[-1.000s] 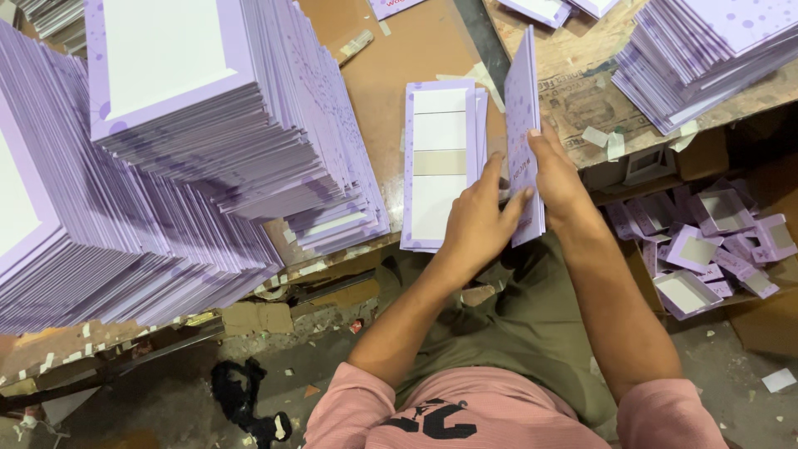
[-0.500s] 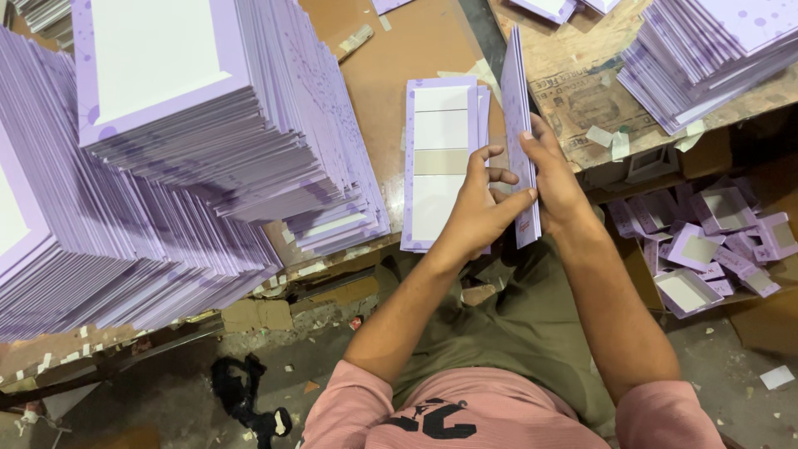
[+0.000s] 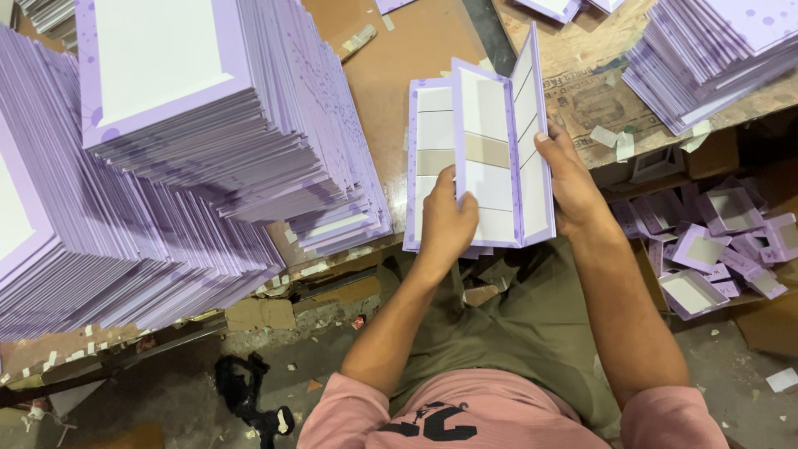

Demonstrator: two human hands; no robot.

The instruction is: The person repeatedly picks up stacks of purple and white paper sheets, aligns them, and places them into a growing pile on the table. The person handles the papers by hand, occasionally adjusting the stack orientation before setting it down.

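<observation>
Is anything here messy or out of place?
Yes. The tall stacks of lilac sheets lean and fan out unevenly, paper scraps litter the floor below the table edge, and folded lilac boxes lie jumbled at the right.

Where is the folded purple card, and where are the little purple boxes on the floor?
folded purple-and-white card (image 3: 499,158), head view, its middle panel.
little purple boxes (image 3: 706,249), head view, one box's inside.

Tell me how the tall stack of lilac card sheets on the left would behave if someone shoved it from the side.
The tall stack of lilac card sheets would probably shear and slide rather than move as one: its edges are already staggered and fanned. It likely feels heavy, being many sheets deep. Single sheets seem fairly stiff, since the creased lilac card blank held by the left hand and right hand keeps its shape.
</observation>
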